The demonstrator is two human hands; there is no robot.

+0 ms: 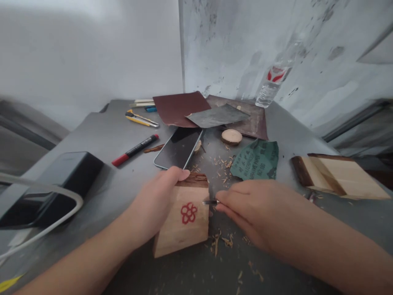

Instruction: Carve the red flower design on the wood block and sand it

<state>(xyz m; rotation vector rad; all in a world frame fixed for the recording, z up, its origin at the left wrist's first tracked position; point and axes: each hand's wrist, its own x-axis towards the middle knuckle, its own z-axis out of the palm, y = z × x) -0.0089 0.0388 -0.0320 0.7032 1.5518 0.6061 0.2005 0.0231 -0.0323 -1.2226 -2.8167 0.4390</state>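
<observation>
A pale wood block (pixel 184 235) with a strip of dark bark at its far end bears a red flower outline (pixel 188 213). Wrapped round its left side, my left hand (pixel 156 200) grips it, thumb near the bark. In my right hand (pixel 245 205) is a thin metal carving tool (pixel 210 202), pinched between the fingers, its handle mostly hidden. The tool's tip is over the block's right edge, just right of the flower; whether it touches the wood I cannot tell. Wood shavings (pixel 227 241) lie beside the block. A smartphone (pixel 178 147) rests beyond my left hand.
Left are a red marker (pixel 135 150), a yellow utility knife (pixel 141 119) and a black box (pixel 82 172) with a white cable (pixel 76 198). Sandpaper sheets (pixel 181 107), a green sandpaper piece (pixel 258 159), a wood disc (pixel 231 137), a water bottle (pixel 272 86) and more wood (pixel 353 176) lie beyond and right.
</observation>
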